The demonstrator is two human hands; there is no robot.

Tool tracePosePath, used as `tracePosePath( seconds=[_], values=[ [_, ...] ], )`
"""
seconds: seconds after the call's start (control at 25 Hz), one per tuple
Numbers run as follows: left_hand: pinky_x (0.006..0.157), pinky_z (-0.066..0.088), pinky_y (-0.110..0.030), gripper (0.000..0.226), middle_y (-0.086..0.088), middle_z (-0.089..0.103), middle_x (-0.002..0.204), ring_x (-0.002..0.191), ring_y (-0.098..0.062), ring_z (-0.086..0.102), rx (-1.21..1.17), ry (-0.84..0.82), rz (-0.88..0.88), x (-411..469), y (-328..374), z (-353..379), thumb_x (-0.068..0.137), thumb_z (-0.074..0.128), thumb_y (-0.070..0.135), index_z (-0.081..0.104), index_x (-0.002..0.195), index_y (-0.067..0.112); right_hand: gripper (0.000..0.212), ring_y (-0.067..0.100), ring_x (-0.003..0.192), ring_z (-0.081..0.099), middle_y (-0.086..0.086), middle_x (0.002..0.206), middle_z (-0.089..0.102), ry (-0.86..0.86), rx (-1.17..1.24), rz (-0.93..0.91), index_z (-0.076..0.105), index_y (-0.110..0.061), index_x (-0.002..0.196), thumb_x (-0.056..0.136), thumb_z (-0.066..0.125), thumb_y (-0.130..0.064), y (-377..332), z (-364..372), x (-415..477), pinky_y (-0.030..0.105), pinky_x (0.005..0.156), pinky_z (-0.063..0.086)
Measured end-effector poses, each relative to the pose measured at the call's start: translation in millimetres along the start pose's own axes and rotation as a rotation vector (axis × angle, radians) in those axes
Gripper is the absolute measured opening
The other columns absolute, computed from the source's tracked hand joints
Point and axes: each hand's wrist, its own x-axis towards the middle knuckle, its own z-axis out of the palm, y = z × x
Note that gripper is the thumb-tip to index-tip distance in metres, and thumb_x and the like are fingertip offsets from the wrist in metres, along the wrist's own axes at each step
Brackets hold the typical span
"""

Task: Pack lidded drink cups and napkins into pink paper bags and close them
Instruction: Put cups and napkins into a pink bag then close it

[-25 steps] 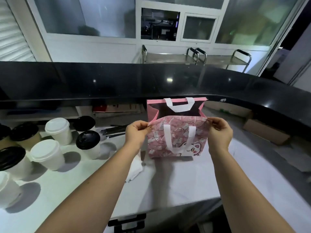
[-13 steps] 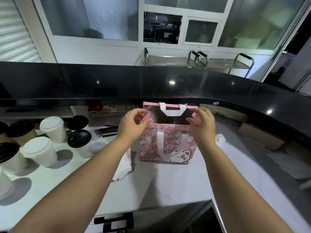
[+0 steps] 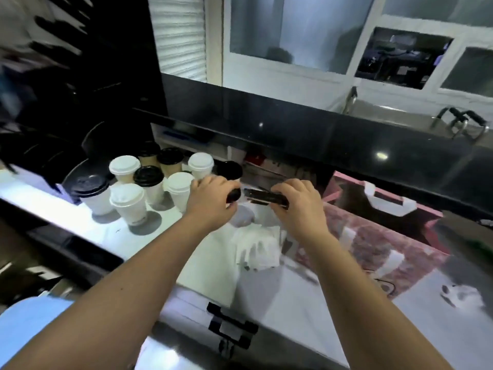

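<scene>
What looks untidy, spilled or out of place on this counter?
Only the white paper napkins: they lie in a rumpled, loose heap on the white counter beside the open pink paper bag. The lidded paper cups all stand upright; no spill shows.

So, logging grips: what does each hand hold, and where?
Left hand grips a black-lidded cup at its lid; right hand holds a dark object by its right end.

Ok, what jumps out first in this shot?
Two hands meet mid-frame: the left hand grips a black-lidded cup, and the right hand holds a dark flat object, too blurred to name. A cluster of lidded cups stands to their left, and an open pink bag stands at the right.
</scene>
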Motion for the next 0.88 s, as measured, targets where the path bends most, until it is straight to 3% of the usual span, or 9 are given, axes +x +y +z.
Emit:
tracePosePath(
  seconds=[0.12, 0.44, 0.72, 0.88],
  values=[
    [0.093, 0.028, -0.04, 0.044, 0.003, 0.058, 0.122, 0.116, -0.025, 0.048, 0.108, -0.07, -0.087, -21.9, -56.6, 4.7, 0.082, 0.057, 0.039, 0.053, 0.126, 0.032, 0.039, 0.024, 0.115, 0.044, -0.001, 0.121, 0.057, -0.124, 0.059, -0.032, 0.061, -0.024, 0.122, 0.085, 0.068, -0.032, -41.4, 43.4, 17.3, 0.036, 0.095, 0.035],
    [0.095, 0.027, -0.042, 0.051, 0.005, 0.054, 0.123, 0.118, -0.024, 0.042, 0.149, -0.133, -0.155, -20.5, -179.6, 19.9, 0.078, 0.06, 0.043, 0.052, 0.126, 0.03, 0.051, 0.024, 0.12, 0.04, -0.001, 0.129, 0.052, -0.255, 0.099, 0.013, 0.054, -0.025, 0.13, 0.082, 0.069, -0.034, -124.3, 147.2, 73.7, 0.038, 0.1, 0.035],
    [0.089, 0.03, -0.039, 0.046, 0.004, 0.059, 0.11, 0.11, -0.024, 0.046, 0.094, -0.045, -0.091, 23.6, -252.3, 19.1, 0.074, 0.064, 0.04, 0.06, 0.117, 0.025, 0.08, 0.029, 0.135, 0.02, 0.004, 0.151, 0.024, -0.406, 0.024, 0.028, 0.029, -0.031, 0.143, 0.076, 0.073, -0.039, -167.0, 215.4, 135.6, 0.043, 0.11, 0.025],
    [0.091, 0.028, -0.039, 0.048, 0.005, 0.057, 0.113, 0.112, -0.024, 0.044, 0.101, -0.095, -0.078, 41.4, -272.1, 27.6, 0.074, 0.061, 0.044, 0.057, 0.119, 0.026, 0.083, 0.037, 0.139, 0.014, 0.01, 0.155, 0.015, -0.473, -0.088, 0.026, 0.023, -0.036, 0.147, 0.079, 0.069, -0.041, -178.1, 238.9, 159.8, 0.049, 0.113, 0.021]
  ],
)
